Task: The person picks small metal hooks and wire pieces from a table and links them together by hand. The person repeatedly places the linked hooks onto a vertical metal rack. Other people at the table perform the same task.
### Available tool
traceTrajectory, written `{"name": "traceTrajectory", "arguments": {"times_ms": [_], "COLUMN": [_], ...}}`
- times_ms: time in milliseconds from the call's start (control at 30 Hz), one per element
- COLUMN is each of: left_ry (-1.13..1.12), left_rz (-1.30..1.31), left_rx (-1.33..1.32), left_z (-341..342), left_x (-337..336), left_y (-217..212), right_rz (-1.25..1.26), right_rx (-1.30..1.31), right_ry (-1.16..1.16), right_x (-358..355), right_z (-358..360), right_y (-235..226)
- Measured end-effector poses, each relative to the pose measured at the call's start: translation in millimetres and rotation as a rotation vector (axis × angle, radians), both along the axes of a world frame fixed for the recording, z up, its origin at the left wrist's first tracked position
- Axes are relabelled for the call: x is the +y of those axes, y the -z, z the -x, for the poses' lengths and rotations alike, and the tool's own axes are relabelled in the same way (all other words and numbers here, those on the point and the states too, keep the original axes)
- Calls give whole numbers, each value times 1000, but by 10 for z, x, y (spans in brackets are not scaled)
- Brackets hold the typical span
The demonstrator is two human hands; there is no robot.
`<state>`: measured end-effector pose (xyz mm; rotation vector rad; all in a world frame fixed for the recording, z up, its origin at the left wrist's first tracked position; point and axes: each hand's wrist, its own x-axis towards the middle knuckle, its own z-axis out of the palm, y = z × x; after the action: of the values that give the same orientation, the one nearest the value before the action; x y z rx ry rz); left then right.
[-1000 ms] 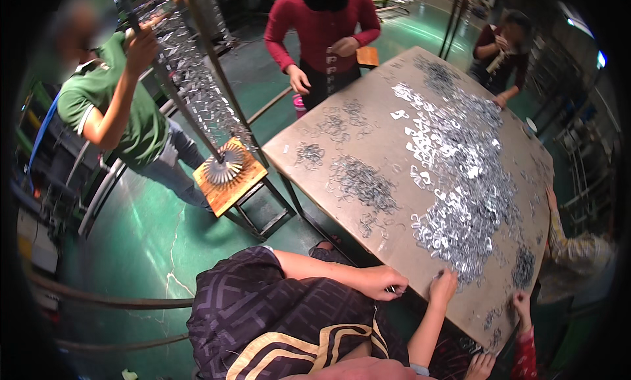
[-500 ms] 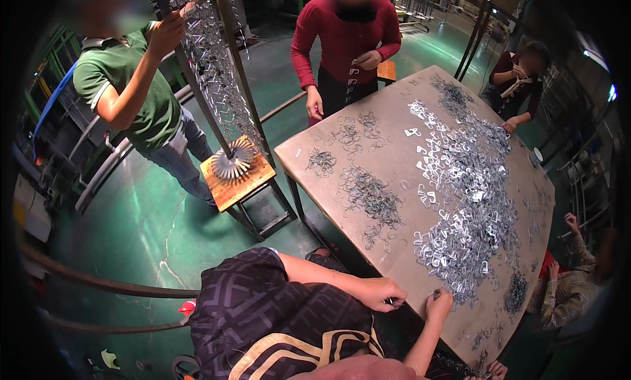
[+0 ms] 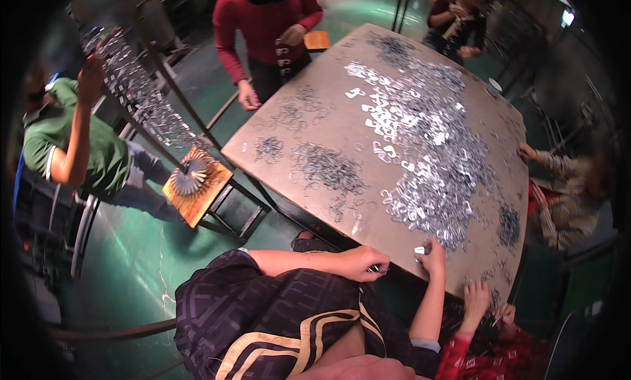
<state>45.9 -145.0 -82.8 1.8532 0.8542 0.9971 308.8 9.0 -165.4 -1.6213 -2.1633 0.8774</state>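
At the near edge of the metal-topped table [image 3: 430, 283], my left hand [image 3: 363, 263] is closed, with small wire hooks [image 3: 374, 269] showing between the fingers. Beside it, my right hand [image 3: 432, 256] pinches a small flat silver metal piece [image 3: 419, 250] between thumb and fingers, over the table's edge. Just beyond my right hand spreads a large heap of shiny flat metal pieces [image 3: 420, 189]. Looser piles of thin wire hooks [image 3: 325, 166] lie to the left of that heap.
A wooden stool [image 3: 210, 199] bears a round fan of metal strips [image 3: 192, 176], beside a person in green [image 3: 72, 130]. Across the table stands a person in a red sweater [image 3: 263, 25]. Another person's hands [image 3: 476, 301] work close by at right; a plaid sleeve [image 3: 559, 163] is farther right.
The whole view has shifted, so the table sits farther left and higher. My right hand has turned up and now shows a flat metal piece. A neighbour's red sleeves have come into view.
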Motion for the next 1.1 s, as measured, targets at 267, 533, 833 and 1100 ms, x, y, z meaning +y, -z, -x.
{"name": "traceTrajectory", "arguments": {"times_ms": [267,533,833,1100], "left_ry": [4,31,-159,-246], "left_rz": [50,72,53,6], "left_rx": [36,65,22,48], "left_z": [-17,-44,-57,-50], "left_x": [38,106,126,92], "left_y": [-74,-72,52,102], "right_rz": [243,465,389,142], "right_rx": [211,574,683,680], "right_ry": [201,224,173,81], "right_x": [-118,-232,-753,-1163], "right_z": [200,124,594,834], "right_y": [-370,-133,-721,-883]}}
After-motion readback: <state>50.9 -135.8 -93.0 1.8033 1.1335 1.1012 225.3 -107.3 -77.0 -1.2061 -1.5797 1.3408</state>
